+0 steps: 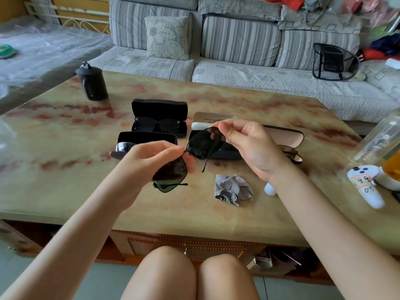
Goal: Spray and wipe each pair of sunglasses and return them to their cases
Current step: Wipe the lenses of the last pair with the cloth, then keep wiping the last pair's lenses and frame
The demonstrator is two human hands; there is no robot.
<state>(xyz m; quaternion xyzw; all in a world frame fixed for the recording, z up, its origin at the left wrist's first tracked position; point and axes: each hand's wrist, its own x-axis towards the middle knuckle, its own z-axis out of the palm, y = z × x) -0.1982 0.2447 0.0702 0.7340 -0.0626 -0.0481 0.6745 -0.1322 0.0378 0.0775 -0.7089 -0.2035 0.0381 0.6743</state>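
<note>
Marble-look table, one pair in hand: a check between cloth and case

Tabletop [65, 191] fills mid-frame, with a striped sofa [238, 72] behind. Entries as I read them from my remote seat:

1. Sunglasses [205, 144], dark lenses, thin frame: held above the table at frame centre, tilted, one lens upper right and one lower left. The arms look partly folded.
2. Left hand [151, 156]: fingertips and thumb pinch the frame near the bridge, at the lower lens.
3. Right hand [249, 144]: thumb and fingers pinch the outer edge of the upper lens.
4. Grey cloth [232, 189]: crumpled on the table, lower right of the pair, in neither hand.
5. Small white bottle [270, 189]: just beside the cloth, half hidden by the right wrist. I take it for the spray.
6. Open black case [233, 155]: directly behind the held pair, mostly covered by it.
7. Other open cases [159, 107]: left and right of centre, with pairs lying in three.

Step, by my judgement: this pair is being inspected or turned. I cannot tell whether it has been wiped. If it is clean, the next move is to fold both arms flat and lower it into the black case. If not, one hand must let go to fetch the bottle.
</note>
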